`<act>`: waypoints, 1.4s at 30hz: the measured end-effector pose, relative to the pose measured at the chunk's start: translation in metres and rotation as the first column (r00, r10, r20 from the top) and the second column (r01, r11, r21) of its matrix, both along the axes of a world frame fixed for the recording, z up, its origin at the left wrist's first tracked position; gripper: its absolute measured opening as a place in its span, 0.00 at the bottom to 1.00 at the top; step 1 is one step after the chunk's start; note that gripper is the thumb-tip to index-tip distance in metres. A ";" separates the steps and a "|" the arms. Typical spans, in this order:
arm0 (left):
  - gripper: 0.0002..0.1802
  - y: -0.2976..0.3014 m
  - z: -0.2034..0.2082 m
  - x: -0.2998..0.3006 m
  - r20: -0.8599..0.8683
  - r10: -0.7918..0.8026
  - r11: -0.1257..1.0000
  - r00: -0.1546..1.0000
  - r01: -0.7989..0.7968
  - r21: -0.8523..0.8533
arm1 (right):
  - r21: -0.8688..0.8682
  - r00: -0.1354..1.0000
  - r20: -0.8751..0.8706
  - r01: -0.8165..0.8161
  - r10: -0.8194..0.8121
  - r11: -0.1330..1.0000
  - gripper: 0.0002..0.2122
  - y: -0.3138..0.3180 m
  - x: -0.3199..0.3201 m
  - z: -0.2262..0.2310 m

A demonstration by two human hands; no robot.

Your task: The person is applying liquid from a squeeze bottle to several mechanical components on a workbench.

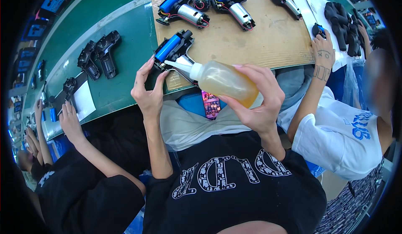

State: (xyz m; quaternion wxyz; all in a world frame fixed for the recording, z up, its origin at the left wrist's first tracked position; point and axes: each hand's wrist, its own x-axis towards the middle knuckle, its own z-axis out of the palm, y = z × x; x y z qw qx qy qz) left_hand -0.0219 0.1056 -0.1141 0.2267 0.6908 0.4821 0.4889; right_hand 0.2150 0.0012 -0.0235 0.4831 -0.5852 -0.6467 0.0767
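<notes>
My left hand [147, 92] grips the near end of a black housing half [183, 41], which lies at the near left edge of the cardboard. Set in that housing are a blue cylindrical battery [168, 49] and a motor, the latter partly covered by the bottle. A translucent squeeze bottle [226, 83] of yellowish liquid is held tilted in my right hand [266, 100], fingers wrapped round its base. The bottle's white nozzle [178, 65] points left, its tip at the housing beside the battery's near end. Whether any liquid comes out, I cannot tell.
Several similar motor assemblies [184, 10] lie farther back on the cardboard sheet [268, 45]. Black housing shells [108, 54] rest on the green table [125, 81] to the left. Co-workers' hands are at work on both sides. A lit phone [211, 105] sits below the table edge.
</notes>
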 end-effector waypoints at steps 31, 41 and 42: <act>0.22 0.000 0.000 0.007 0.021 -0.008 1.000 1.000 0.008 -0.012 | -0.012 0.985 0.117 0.127 -0.125 0.992 0.25 -0.004 -0.034 -0.008; 0.22 -0.002 0.001 0.007 0.017 0.004 1.000 1.000 -0.004 -0.013 | -0.084 0.969 0.227 0.119 -0.097 0.989 0.25 0.013 -0.042 0.016; 0.22 -0.002 0.002 0.007 0.019 0.006 1.000 1.000 -0.006 -0.011 | -0.087 0.967 0.235 0.121 -0.098 0.989 0.24 0.013 -0.042 0.017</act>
